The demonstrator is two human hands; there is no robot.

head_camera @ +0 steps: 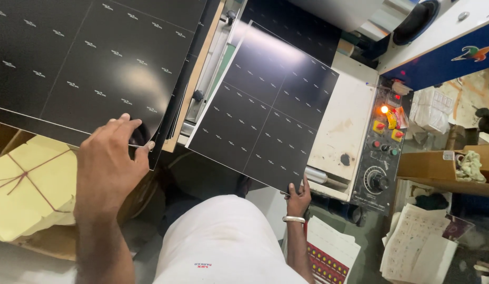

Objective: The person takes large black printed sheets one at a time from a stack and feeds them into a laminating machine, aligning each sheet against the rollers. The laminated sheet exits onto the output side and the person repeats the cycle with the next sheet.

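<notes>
Below lens, I see left hand [108,158] pinching corner of stack of glossy black printed card sheets [81,63] on wooden table edge [194,84]. Right hand [299,199], silver bangle on wrist, fingers closed on lower corner of single black gridded sheet [265,110], tilted over cream machine bed [344,126] beside control panel [384,147].

Print shop floor. I'm at a sheet-fed machine [339,121] with its control panel [382,147]: lit lamp, push buttons, dial. Stacks of black printed sheets [81,58], a string-tied bundle of yellow paper [28,189], printed sheets on the floor [412,247].
</notes>
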